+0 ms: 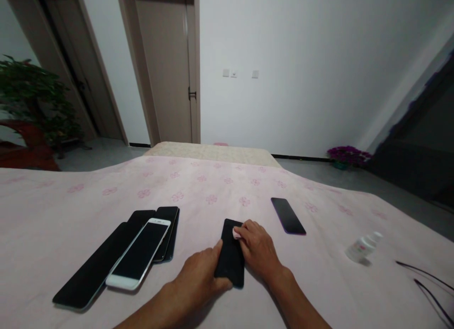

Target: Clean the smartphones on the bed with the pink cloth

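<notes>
A black smartphone [230,262] lies screen up on the pink cloth in front of me. My left hand [199,275] grips it along its left side, with the thumb across the bottom end. Closed fingers of my right hand [258,247] pinch a small pale pad [236,234] against the upper part of the screen. Most of the pad is hidden by the fingers, so its material is unclear. To the left, a white-framed phone [140,253] rests partly on several dark phones [92,267]. Another dark phone [288,216] lies beyond my right hand.
A small translucent bottle [363,247] is at the right, seemingly lying on its side or tilted. Near it are dark cables [429,272]. The flower-patterned cloth [198,215] covers the surface. Farther off are a door [165,69], a leafy plant [33,99] and purple flowers [347,155].
</notes>
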Tool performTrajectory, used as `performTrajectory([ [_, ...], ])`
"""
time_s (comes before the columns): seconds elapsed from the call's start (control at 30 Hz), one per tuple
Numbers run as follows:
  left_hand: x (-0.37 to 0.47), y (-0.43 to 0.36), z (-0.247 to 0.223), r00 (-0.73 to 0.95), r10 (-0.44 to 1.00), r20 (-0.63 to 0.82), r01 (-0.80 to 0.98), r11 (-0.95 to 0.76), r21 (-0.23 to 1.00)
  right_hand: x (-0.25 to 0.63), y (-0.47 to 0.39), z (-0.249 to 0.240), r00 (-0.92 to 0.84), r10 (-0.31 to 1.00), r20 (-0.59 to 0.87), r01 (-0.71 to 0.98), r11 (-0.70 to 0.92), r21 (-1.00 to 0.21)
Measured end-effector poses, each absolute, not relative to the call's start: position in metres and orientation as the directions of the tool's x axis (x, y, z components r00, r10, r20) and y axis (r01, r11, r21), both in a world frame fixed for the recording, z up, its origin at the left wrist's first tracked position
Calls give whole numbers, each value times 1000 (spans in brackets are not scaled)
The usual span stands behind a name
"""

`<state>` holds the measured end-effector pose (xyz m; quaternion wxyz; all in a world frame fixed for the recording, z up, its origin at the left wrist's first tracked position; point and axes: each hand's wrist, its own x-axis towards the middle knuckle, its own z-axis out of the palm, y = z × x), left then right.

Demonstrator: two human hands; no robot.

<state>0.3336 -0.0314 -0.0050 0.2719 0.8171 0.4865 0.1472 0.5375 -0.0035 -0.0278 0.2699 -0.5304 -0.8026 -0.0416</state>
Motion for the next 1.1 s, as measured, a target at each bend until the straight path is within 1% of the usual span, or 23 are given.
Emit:
performTrajectory([
  [0.07, 333, -32, -6, 476, 878, -39, 750, -383, 540, 539, -4, -27, -298, 825, 481, 871, 441, -216],
  [0.17, 335, -34, -6, 455, 889, -47, 813, -393, 431, 540, 1, -28, -251, 830, 497, 902, 387, -192],
  [0.23, 337, -35, -9, 454, 891, -13, 834, -421, 356, 539, 5, -29, -219, 837, 502, 922, 346, -175],
  [0.3, 339, -34, -14, 490, 870, 53, 819, -480, 316, 536, 8, -28, -212, 844, 493, 929, 330, -166],
  [0.4, 339, -31, -26, 573, 810, 127, 749, -580, 320, 532, 6, -25, -252, 850, 462, 916, 364, -170],
  [0.47, 338, -29, -32, 601, 788, 135, 718, -606, 342, 531, 3, -23, -291, 839, 459, 899, 404, -169],
  [0.57, 336, -29, -36, 604, 786, 129, 705, -603, 374, 535, 1, -22, -312, 822, 476, 893, 425, -150],
  [0.8, 337, -33, -22, 605, 793, 70, 713, -579, 394, 538, 12, -28, -212, 830, 516, 939, 319, -127],
  [0.87, 338, -33, -20, 606, 794, 43, 725, -574, 382, 534, 11, -28, -232, 837, 496, 930, 341, -140],
  [1.0, 340, -33, -18, 619, 786, 14, 730, -581, 359, 532, 4, -23, -339, 829, 445, 874, 452, -176],
  [1.1, 339, -34, -15, 620, 785, 13, 727, -580, 368, 535, 6, -20, -346, 837, 424, 887, 439, -143],
])
